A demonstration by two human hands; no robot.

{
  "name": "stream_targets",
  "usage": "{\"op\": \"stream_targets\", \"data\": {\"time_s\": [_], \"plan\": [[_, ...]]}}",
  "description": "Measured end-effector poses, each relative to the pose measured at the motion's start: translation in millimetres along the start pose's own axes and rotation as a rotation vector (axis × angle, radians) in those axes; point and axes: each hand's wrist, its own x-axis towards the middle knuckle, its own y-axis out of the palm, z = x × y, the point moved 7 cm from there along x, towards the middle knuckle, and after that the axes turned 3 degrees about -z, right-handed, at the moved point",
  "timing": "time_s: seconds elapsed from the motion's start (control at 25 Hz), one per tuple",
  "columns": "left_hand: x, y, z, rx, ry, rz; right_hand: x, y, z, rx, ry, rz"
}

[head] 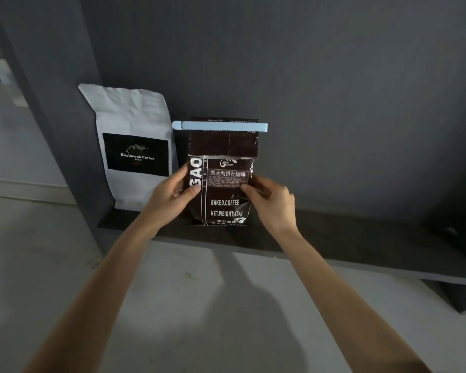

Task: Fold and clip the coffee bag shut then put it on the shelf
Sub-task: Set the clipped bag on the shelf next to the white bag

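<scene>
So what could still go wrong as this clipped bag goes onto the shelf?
1. The brown coffee bag looks crumpled at its base, so it may tip once the left hand and right hand release it.
2. It stands close beside the white coffee bag and could nudge it.
3. The blue clip overhangs both sides and may snag.

Clipped brown coffee bag [221, 195] upright on shelf [334, 246], between both hands.

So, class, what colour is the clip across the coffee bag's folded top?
Light blue clip, seen best in the head view.
</scene>
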Motion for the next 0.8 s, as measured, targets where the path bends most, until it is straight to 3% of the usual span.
{"op": "stream_targets", "data": {"time_s": [0.2, 0.48, 0.68, 0.8], "plan": [[19, 9, 36, -0.007, -0.022, -0.1, 8, 33, -31, -0.053, 0.1, -0.044], [20, 13, 42, -0.005, -0.053, -0.123, 12, 36, -35, -0.103, 0.084, -0.045], [11, 11, 36, 0.161, 0.013, -0.193, 7, 40, -33, -0.073, 0.04, 0.105], [11, 11, 36, 0.158, -0.051, -0.196, 2, 43, -32, -0.086, 0.056, 0.257]]}}
